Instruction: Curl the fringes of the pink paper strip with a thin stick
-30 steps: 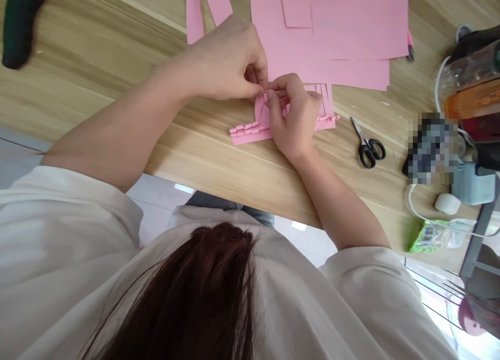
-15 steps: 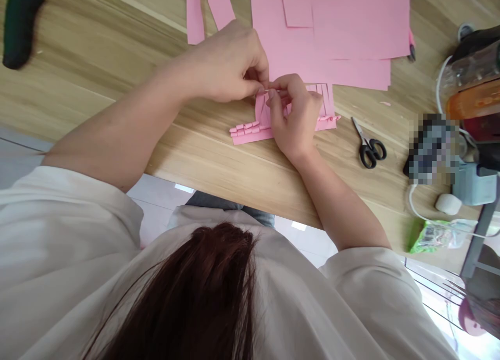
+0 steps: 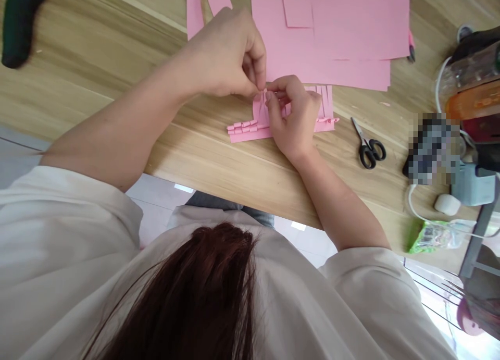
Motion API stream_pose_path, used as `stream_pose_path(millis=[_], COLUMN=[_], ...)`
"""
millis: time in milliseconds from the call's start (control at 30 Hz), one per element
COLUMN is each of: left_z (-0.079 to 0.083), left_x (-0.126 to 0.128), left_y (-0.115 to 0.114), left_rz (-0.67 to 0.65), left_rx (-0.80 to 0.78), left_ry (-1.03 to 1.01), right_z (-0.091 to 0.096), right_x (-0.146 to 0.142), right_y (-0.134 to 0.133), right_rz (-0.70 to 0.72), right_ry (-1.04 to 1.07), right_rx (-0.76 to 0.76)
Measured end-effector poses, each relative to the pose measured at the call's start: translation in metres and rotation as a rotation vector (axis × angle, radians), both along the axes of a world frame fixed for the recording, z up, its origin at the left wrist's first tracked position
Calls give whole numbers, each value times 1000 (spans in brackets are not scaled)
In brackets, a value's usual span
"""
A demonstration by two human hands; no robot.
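Observation:
A pink paper strip (image 3: 250,136) lies near the table's front edge, its far side cut into a fringe and several fringe ends curled into small rolls along its length. My left hand (image 3: 240,58) is closed in a pinch on the tip of one fringe piece at the strip's far left. Right beside it, my right hand (image 3: 292,115) rests over the middle of the strip, thumb and forefinger pinched at the same fringe piece. The middle of the strip is hidden under my right hand.
Right of the strip lie scissors (image 3: 367,144) with black handles. Large pink paper sheets (image 3: 351,26) and narrower cut pieces (image 3: 194,11) are at the back. A white cable, a green packet (image 3: 429,236) and a pale blue box (image 3: 472,184) stand at the right. A dark object (image 3: 21,26) sits far left.
My left hand has shifted slightly up and left, its fingers now pointing more downward at the fringe tip. The paper strip has slid a little to the left. My right hand stays nearly in place.

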State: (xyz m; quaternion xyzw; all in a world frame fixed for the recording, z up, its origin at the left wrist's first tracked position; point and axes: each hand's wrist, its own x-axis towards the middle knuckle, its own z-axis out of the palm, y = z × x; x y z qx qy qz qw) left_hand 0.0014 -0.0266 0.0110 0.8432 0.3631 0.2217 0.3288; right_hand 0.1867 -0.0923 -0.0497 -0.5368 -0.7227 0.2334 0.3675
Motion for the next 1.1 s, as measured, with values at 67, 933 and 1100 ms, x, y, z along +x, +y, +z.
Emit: stream_pose_path(millis=[67,933,1100], left_z=[0,-3,-2], left_x=[0,0,-1], left_y=[-1,3,2], left_rz=[16,-113,-161], left_rx=[-16,88,137], left_ry=[5,42,52], right_z=[2,3,3], right_x=[-2,-3,-3], right_y=[-1,-1,-1], right_rz=[-25,-61,-51], right_ry=[-25,-43,-49], right_rx=[0,32,48])
